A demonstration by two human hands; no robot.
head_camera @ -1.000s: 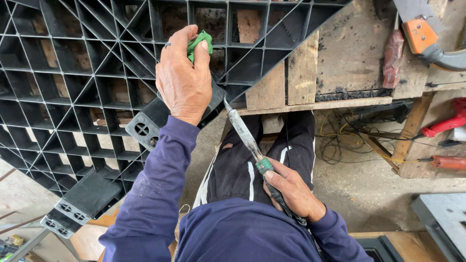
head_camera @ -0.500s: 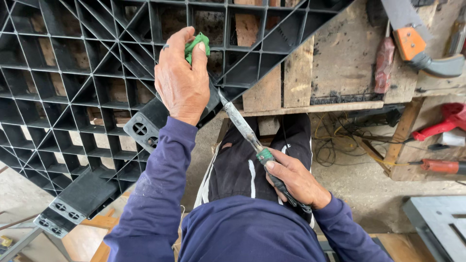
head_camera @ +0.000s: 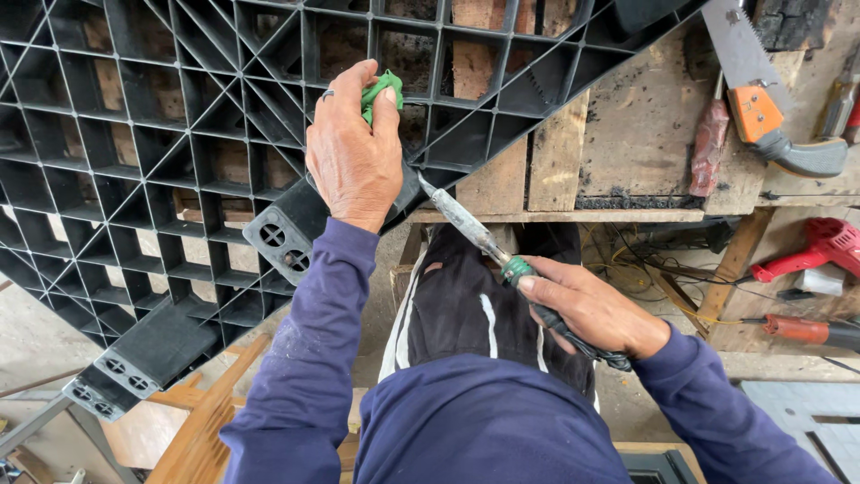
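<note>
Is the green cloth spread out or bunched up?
Bunched up: the green cloth is wadded in the left hand, only a small tuft showing.

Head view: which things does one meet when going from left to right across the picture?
Black plastic grid pallet → left hand with a green piece → right hand holding a soldering-iron-like tool → handsaw with orange handle → red power tool.

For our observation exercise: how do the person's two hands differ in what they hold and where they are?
The left hand grips a green wad, pressed high against the black grid pallet. The right hand sits lower, holding a grey iron-like tool angled up toward the pallet. Both wear purple sleeves.
</note>
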